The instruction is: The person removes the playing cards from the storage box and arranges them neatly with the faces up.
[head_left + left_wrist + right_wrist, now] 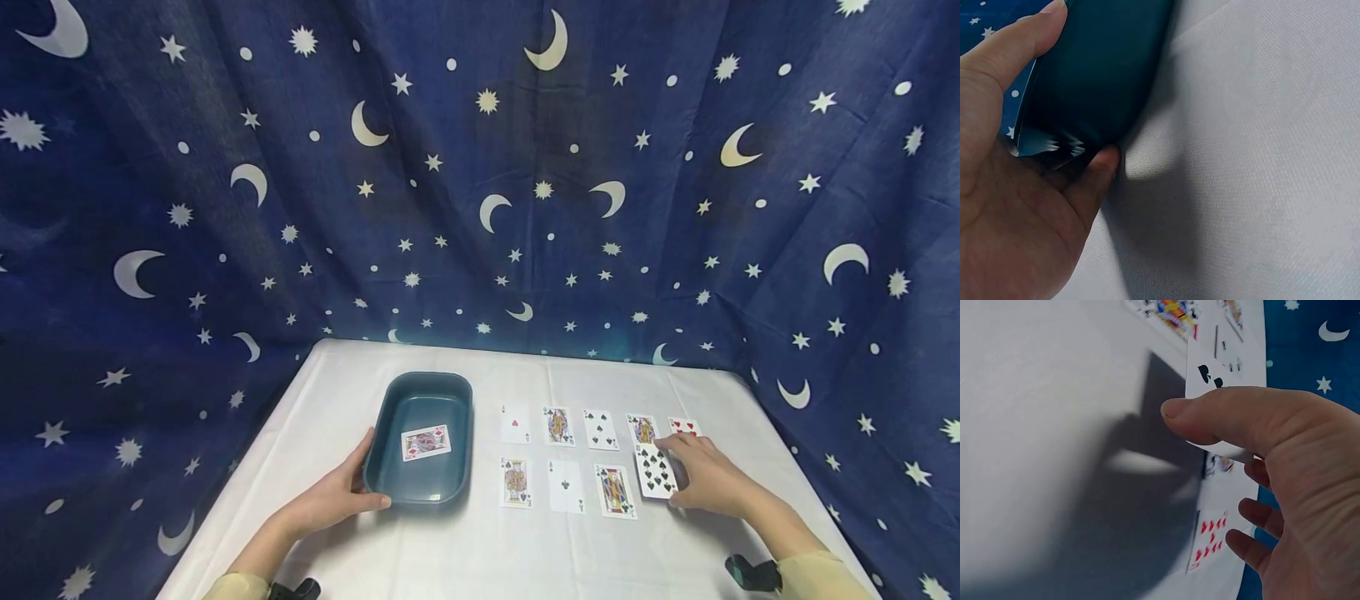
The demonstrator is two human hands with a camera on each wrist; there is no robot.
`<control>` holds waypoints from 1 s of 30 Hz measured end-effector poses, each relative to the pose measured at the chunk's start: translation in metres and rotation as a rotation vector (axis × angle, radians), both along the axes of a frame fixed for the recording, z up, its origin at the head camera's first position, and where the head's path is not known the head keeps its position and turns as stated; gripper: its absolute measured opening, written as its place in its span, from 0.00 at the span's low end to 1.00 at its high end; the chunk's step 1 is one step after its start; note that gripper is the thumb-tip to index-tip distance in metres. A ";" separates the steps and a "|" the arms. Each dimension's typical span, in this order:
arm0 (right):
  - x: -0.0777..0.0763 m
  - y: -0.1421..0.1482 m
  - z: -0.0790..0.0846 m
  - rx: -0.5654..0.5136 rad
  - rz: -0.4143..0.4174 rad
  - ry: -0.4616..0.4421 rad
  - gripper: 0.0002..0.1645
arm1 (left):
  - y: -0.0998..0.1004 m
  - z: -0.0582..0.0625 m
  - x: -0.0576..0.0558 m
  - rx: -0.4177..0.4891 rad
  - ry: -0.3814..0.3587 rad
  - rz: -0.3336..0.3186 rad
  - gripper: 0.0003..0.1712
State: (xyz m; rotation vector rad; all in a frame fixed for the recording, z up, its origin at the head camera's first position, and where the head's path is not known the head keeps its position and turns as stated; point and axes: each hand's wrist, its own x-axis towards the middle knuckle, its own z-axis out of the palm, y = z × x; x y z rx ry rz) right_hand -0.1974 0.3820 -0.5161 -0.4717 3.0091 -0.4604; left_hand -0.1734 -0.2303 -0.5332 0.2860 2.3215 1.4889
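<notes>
My left hand (335, 497) grips a dark teal plastic tub (463, 467) by its near left corner, thumb on the near wall and fingers along the left side. Inside the tub lies one red-suit face card (426, 442). Between thumb and fingers, my right hand (712, 482) pinches a playing card (656, 472) with several black spades, tilted above the tabletop. The right wrist view shows the thumb (1191, 415) across that card's face. Just behind this hand, a hearts card (681, 426) is partly covered by the fingers.
Face-up cards lie in two rows on the white cloth (480, 554). The back row includes a queen (558, 426) and an ace of hearts (514, 424); the front row has a king (515, 482), an ace of clubs (566, 486) and a jack (617, 492). A starry blue curtain (450, 208) surrounds the table.
</notes>
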 end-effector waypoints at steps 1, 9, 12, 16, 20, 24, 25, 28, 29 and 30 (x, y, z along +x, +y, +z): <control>0.002 0.002 -0.001 0.010 -0.007 -0.015 0.55 | 0.000 0.000 0.000 -0.002 -0.004 0.001 0.70; 0.015 0.008 -0.008 0.013 -0.027 -0.089 0.55 | 0.001 0.001 0.000 -0.006 -0.017 0.004 0.70; 0.017 0.009 -0.011 0.003 -0.016 -0.084 0.54 | 0.001 0.000 0.000 -0.007 -0.017 0.004 0.70; 0.018 0.009 -0.013 -0.003 -0.015 -0.097 0.54 | 0.001 -0.001 0.000 -0.018 -0.015 0.007 0.70; 0.019 0.008 -0.013 -0.015 -0.022 -0.121 0.54 | 0.001 -0.003 0.000 -0.021 -0.014 0.006 0.70; 0.020 0.008 -0.013 -0.028 -0.025 -0.141 0.54 | 0.001 -0.004 -0.001 -0.023 -0.016 0.011 0.70; 0.019 0.008 -0.013 -0.029 -0.028 -0.147 0.54 | 0.001 -0.004 -0.001 -0.024 -0.016 0.012 0.70; 0.019 0.009 -0.015 -0.029 -0.039 -0.170 0.54 | 0.001 -0.004 -0.001 -0.029 -0.020 0.020 0.70; 0.018 0.009 -0.015 -0.025 -0.044 -0.175 0.54 | 0.001 -0.004 -0.001 -0.031 -0.020 0.021 0.70; 0.018 0.009 -0.016 -0.024 -0.044 -0.178 0.54 | 0.001 -0.004 -0.001 -0.034 -0.020 0.023 0.70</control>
